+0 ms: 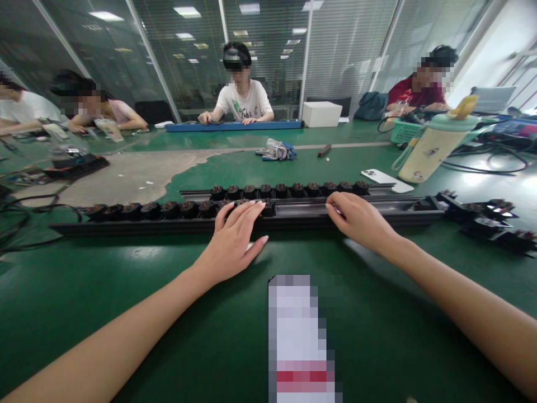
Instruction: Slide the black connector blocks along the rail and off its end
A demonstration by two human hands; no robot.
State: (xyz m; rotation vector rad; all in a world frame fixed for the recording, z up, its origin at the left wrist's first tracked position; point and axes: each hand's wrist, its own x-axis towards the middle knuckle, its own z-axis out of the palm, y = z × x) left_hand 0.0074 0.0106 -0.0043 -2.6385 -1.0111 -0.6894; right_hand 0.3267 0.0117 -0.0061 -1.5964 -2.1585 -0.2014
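Note:
A long black rail (293, 215) lies across the green table (168, 336) in front of me, with a row of several small black round parts (168, 210) seated along its left half. A second rail behind it carries another row of black parts (289, 190). My left hand (235, 238) rests flat on the near rail, fingers stretched out over the parts. My right hand (356, 218) sits on the rail's middle with fingers curled down onto its top edge; what the fingertips touch is hidden.
More loose black parts (490, 221) lie at the right end. A white phone (386, 180), a tall bottle (432, 145), a green basket (405, 131), gloves (277, 150) and cables (25, 218) are around. Other people sit at the far side. A blurred white object (300, 341) lies near me.

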